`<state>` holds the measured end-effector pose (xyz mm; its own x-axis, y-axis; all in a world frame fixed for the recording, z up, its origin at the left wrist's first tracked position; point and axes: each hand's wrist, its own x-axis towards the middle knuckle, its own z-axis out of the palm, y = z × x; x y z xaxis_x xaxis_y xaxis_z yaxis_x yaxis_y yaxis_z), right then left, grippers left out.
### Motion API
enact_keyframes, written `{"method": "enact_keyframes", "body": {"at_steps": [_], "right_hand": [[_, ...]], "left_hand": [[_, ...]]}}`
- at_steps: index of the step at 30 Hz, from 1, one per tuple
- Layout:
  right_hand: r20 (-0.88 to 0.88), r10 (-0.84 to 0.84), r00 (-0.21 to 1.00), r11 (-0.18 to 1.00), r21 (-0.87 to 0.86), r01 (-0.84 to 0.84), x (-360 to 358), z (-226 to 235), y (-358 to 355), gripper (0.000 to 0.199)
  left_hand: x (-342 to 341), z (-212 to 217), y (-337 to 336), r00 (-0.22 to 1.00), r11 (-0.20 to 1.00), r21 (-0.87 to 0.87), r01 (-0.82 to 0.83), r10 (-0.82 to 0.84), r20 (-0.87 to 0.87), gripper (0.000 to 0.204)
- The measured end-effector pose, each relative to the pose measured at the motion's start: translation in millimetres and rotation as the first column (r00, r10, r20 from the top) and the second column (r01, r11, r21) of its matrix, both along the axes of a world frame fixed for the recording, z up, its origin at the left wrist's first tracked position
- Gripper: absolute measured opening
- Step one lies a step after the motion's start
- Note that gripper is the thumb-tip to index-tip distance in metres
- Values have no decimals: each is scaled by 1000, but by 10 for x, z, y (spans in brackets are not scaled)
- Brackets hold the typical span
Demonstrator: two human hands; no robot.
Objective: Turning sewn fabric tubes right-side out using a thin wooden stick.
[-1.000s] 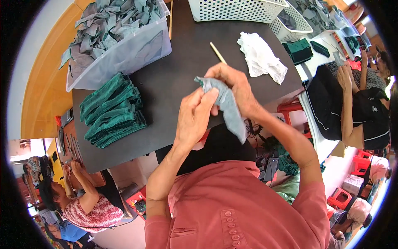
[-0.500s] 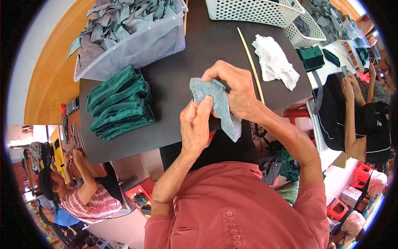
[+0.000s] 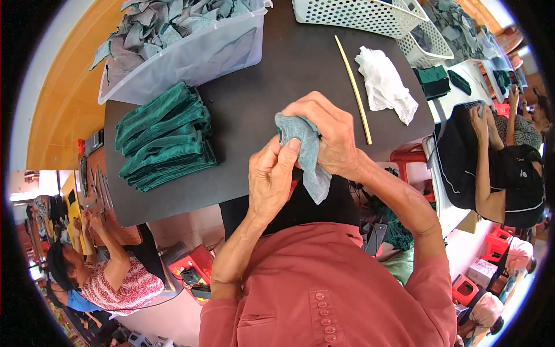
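Observation:
A small grey-green piece of fabric (image 3: 312,159) is stretched between my hands above the near edge of the dark table. My left hand (image 3: 270,178) is closed, pinching its left side with the thumb on top. Over its upper end curl the fingers of my right hand (image 3: 330,134); that hand's fingertips are partly hidden by the cloth. The fabric's lower end hangs free below. To the left lies a folded pile of dark green velvet pieces (image 3: 165,139).
A translucent bin (image 3: 231,55) heaped with grey-green fabric pieces stands at the far left. On the table's right lie a thin wooden stick (image 3: 354,89) and a crumpled white cloth (image 3: 384,87). White perforated baskets (image 3: 352,17) stand behind. Other people work at both sides.
My right fingers have come lower over the fabric, and its upper part is now more bunched. The hanging end has swung slightly left. Both hands keep hold.

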<state>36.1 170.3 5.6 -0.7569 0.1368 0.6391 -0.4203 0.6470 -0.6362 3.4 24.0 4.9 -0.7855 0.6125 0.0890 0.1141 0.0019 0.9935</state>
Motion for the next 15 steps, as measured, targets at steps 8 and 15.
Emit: {"method": "enact_keyframes", "body": {"at_steps": [8,15], "right_hand": [[-98,-42,994,997,60,48,0,50,-18,29],[-110,18,994,998,-50,-23,20,-31,-6,33]], "left_hand": [[-143,-21,68,982,993,93,-74,56,183,28],[-124,-39,5,967,994,97,-55,29,253,17]]}}
